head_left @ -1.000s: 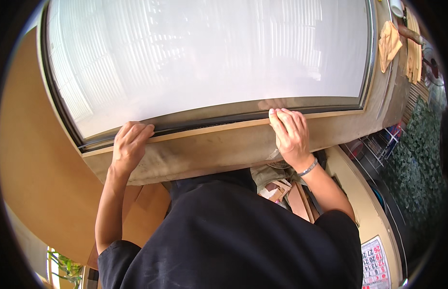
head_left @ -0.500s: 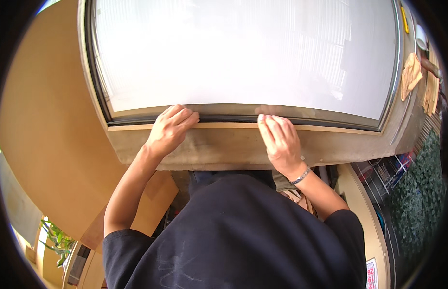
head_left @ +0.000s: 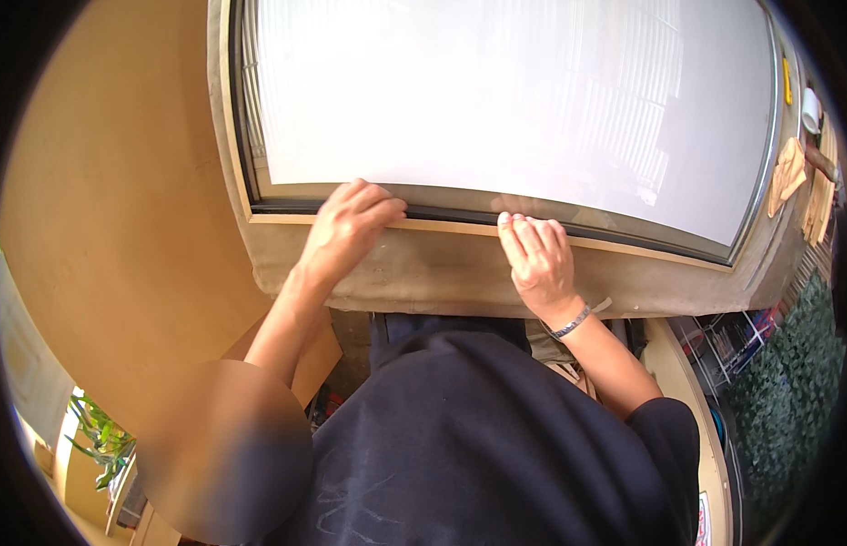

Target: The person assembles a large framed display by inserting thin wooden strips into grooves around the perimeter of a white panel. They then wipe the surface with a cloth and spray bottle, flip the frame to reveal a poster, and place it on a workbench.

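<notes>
A large picture frame (head_left: 460, 224) lies flat before me, its narrow rim dark on top and pale along the outer side. Inside it, a white sheet (head_left: 478, 100) sits under what looks like glass, which reflects light and my right fingertips. My left hand (head_left: 351, 227) is curled over the near rim, left of the middle, with its fingertips partly hidden. Farther right, my right hand (head_left: 539, 259) pinches the same rim between thumb and fingers. A bracelet circles my right wrist.
Brownish cloth (head_left: 414, 273) covers the table under the frame. A large tan board (head_left: 123, 200) stands at the left. On the table's right side lie a yellow tool (head_left: 787, 82), a white roll (head_left: 811, 110) and a tan cloth or glove (head_left: 787, 176). A wire rack (head_left: 715, 350) stands lower right.
The frame now appears farther right and slightly tilted in view, its right end lower. Both hands remain at the near rim, the left slightly closer to the right.
</notes>
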`<state>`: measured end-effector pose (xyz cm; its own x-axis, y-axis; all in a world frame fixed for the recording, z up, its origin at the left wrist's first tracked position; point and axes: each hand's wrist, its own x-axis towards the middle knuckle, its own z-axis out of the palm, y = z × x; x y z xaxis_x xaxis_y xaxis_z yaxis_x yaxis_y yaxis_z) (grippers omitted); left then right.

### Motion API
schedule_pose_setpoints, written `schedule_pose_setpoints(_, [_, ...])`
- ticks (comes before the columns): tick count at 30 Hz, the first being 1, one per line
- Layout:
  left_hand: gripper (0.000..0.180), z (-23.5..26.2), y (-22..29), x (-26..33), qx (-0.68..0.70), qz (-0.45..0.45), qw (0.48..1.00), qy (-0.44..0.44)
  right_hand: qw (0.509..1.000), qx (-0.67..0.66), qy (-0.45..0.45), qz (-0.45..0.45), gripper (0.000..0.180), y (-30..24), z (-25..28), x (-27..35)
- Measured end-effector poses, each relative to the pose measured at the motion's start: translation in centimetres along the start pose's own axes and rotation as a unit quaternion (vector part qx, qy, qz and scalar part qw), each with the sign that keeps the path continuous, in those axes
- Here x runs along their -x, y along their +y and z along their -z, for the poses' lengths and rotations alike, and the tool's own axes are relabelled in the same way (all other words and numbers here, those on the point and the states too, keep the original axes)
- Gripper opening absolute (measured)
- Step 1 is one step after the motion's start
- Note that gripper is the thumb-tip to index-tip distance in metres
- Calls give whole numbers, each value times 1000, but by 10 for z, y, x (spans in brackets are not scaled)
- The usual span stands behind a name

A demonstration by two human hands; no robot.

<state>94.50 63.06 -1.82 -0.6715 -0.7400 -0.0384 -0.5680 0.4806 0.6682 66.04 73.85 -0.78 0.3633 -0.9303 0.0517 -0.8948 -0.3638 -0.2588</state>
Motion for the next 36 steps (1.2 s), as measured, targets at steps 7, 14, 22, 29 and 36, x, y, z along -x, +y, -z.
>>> schedule_pose_setpoints(7, [8, 31, -14, -6, 71, 74, 990, -93, 996, -65, -6, -61, 32, -12, -5, -2])
schedule_pose_setpoints(14, [5, 35, -21, -16, 95, 56, 984, -141, 996, -76, -19, -33, 35, -31, -17, -18])
schedule_pose_setpoints(22, [6, 37, -18, -30, 95, 142, 962, -211, 997, -68, -21, -30, 37, -49, -17, -32])
schedule_pose_setpoints(29, [8, 33, -18, -26, 86, 136, 969, -186, 997, -66, 7, 35, 37, -84, -39, -70])
schedule_pose_setpoints(36, [9, 47, -37, 8, 109, 147, 979, -91, 999, -47, -9, 11, 35, -87, -40, -69])
